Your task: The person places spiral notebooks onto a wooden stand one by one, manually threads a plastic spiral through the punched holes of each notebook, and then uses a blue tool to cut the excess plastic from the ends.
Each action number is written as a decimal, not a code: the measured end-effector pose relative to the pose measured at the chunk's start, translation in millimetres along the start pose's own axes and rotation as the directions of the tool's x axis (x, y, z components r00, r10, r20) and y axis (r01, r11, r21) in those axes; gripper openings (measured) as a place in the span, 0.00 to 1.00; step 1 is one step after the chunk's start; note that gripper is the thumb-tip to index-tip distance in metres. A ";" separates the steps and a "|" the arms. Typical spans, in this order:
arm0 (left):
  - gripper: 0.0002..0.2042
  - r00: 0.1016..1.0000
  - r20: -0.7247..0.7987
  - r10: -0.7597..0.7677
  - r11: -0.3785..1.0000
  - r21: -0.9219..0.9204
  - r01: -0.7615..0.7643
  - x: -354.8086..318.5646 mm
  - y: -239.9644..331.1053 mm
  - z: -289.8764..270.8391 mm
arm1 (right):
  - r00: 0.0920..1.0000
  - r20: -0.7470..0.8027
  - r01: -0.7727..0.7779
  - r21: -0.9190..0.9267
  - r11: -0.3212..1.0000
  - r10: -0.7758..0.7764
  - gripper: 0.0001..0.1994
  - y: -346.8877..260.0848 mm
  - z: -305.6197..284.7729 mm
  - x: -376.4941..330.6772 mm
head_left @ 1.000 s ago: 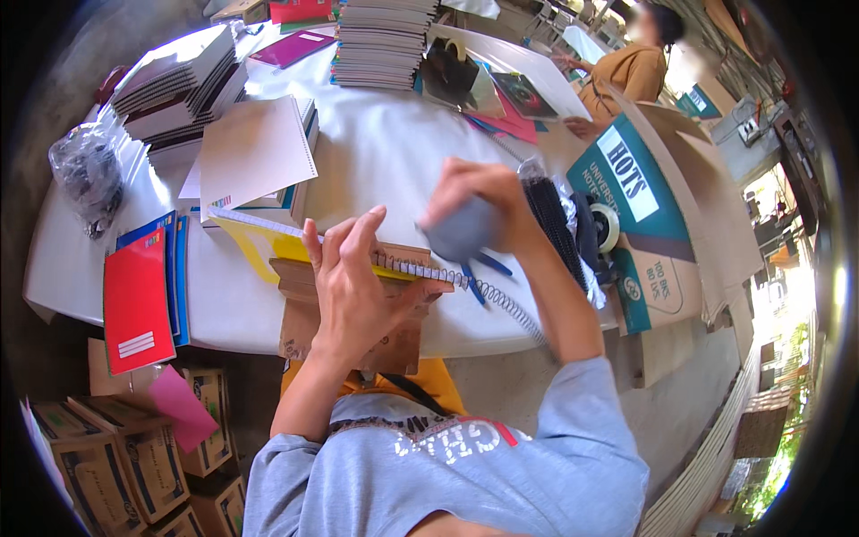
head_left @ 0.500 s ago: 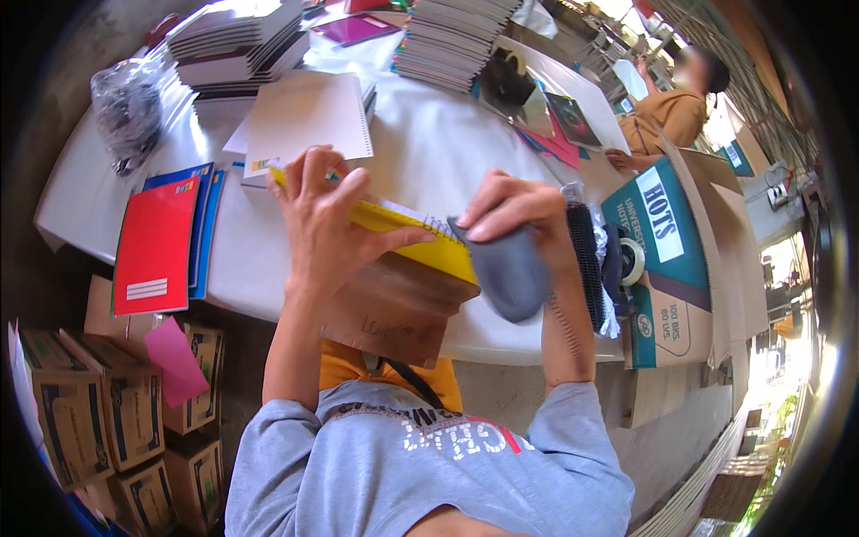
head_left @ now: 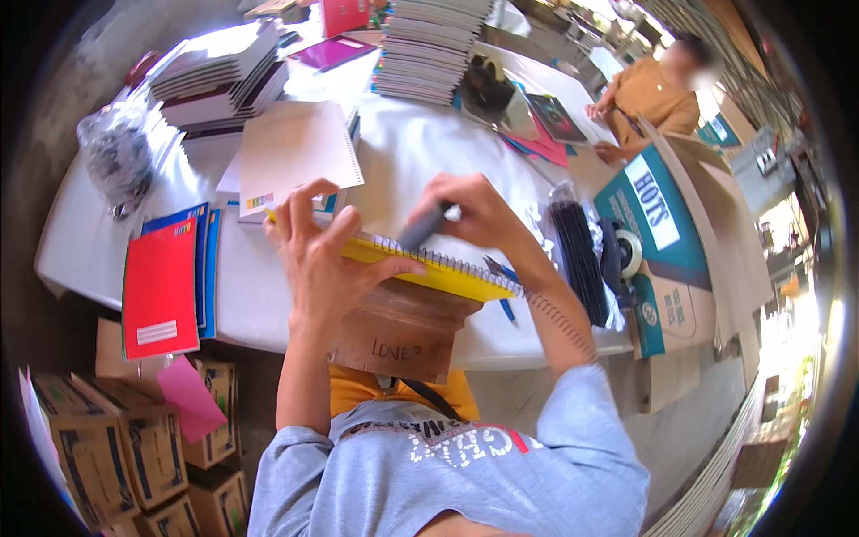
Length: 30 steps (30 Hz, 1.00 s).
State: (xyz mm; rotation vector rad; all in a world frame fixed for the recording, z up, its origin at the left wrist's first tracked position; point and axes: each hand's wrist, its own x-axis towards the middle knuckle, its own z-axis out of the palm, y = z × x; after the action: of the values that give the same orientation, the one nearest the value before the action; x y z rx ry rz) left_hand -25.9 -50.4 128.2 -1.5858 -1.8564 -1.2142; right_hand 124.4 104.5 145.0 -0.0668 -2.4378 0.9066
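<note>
Yellow notebook (head_left: 420,268) with a spiral wire binding is held up above the near edge of the white table (head_left: 403,152), on top of a brown cardboard piece (head_left: 403,331). In the head view, the left hand (head_left: 322,259) lies flat on the cover, fingers spread, and presses it down against the cardboard. The right hand (head_left: 474,215) is closed around a dark grey tool (head_left: 422,226), which touches the wire binding near the far long edge of the notebook. The two hands are apart, one at each end of the cover.

The long axis of the notebook runs from the person's left to the right, slightly going down toward the right, and the spiral edge looks away from the body, toward the table.

I think the notebook can slide off the cardboard, because only the flat left palm keeps it and nothing supports the right end. The tool may also slip from the thin wire and bend the loops.

On the table near its left edge lie a red folder (head_left: 161,291) and blue ones under it. Stacks of notebooks (head_left: 429,49) stand at the far edge. Another person in an orange shirt (head_left: 653,94) sits at the far right corner.
</note>
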 end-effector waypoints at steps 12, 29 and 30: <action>0.30 0.997 -0.063 0.040 0.999 -0.025 -0.042 -1.3 -17.1 3.9 | 0.986 0.019 0.157 0.219 0.963 -0.165 0.14 -41.7 2.5 13.1; 0.28 1.000 0.009 -0.009 0.992 -0.126 0.010 2.3 -20.4 -1.2 | 0.993 -0.117 -0.016 0.020 1.000 0.019 0.10 -5.7 12.0 24.2; 0.28 1.000 0.009 -0.004 0.992 -0.124 0.005 0.1 -22.4 1.0 | 0.985 -0.167 -0.044 0.034 0.998 0.049 0.10 -2.2 12.5 16.6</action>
State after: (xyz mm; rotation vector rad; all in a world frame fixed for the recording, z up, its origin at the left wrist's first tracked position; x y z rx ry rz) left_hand -46.6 -49.0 120.0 -1.6548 -1.8227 -1.3507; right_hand 104.3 99.0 146.1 -0.1834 -2.2746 0.9191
